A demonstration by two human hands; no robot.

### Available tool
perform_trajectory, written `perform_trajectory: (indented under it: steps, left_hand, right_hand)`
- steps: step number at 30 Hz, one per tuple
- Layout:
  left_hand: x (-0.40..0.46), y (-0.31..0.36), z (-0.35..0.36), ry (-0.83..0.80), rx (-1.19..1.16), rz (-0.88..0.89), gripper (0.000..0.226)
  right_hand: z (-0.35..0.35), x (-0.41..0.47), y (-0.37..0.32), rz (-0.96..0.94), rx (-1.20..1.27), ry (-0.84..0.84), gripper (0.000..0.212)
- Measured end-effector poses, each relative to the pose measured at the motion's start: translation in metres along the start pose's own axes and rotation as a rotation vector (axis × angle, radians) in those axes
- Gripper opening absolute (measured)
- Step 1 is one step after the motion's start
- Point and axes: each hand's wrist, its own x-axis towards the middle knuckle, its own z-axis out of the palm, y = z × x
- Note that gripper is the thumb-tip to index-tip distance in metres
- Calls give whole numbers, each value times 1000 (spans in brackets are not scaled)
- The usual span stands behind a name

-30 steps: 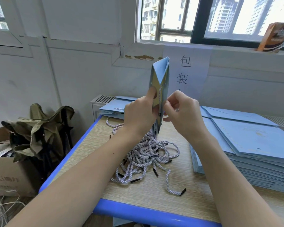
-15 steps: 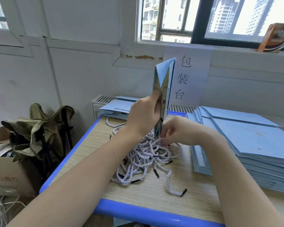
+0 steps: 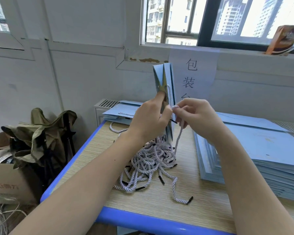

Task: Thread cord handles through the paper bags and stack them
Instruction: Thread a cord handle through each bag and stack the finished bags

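**Cord at upright bag**

Finished bags (image 3: 116,112) at far left of tabletop (image 3: 95,155). Left hand (image 3: 149,119) grips upright blue paper bag (image 3: 167,82) above cord pile (image 3: 153,160). Right hand (image 3: 195,114) pinches a cord (image 3: 178,138) beside the bag. Flat bag stack (image 3: 261,153) right.

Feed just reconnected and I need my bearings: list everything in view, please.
Folded paper bag: one, light blue, held upright above the desk.
Twisted cord handle: one, white, hanging beside the bag.
Loose cord pile: many, white with black tips, desk centre.
Flat bag stack: many, light blue, desk right.
Finished bags: few, light blue, far left corner.
Wooden desk: one, blue-edged.
Cardboard box: one, brown, floor left.
Left hand: grips the bag.
Right hand: fingers pinch the cord.
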Motion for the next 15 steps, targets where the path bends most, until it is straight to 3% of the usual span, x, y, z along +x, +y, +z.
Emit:
perform_trajectory:
  steps: [7,11,15]
  left_hand:
    - [3,6,-2,122,-52,37,22]
    - [4,7,-2,193,-68,61,41]
    - [3,6,1,204,-107,67,47]
  right_hand:
    - [-5,0,-7,29,270,238,23]
    - [0,-2,-14,82,415,186,28]
    - [4,-2,-20,129,525,138,30]
